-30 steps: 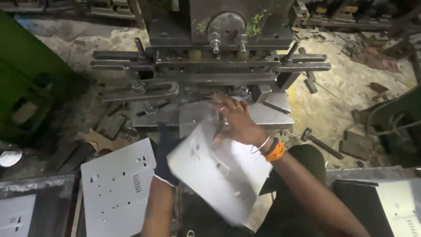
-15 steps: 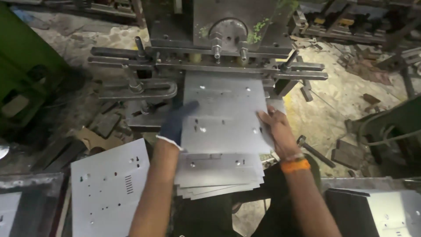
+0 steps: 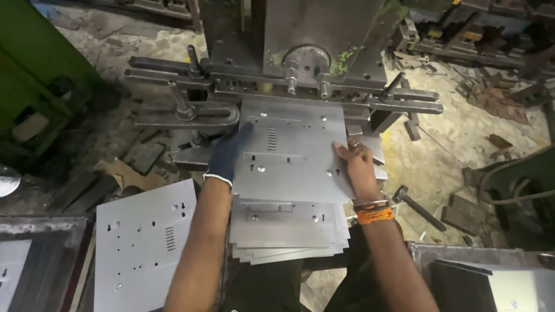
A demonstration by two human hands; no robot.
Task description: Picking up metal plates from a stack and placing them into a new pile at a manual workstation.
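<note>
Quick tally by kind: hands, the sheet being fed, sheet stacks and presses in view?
Hands: 2, gloved left hand and bare right hand
Top sheet under the press: 1
Sheet stacks: 2, lap stack and left stack
Press: 1
Total: 6

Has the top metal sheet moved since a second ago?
Yes. The top metal sheet was tilted up over the stack; now it lies flat, pushed forward under the press head, left hand and right hand on its edges.
</note>
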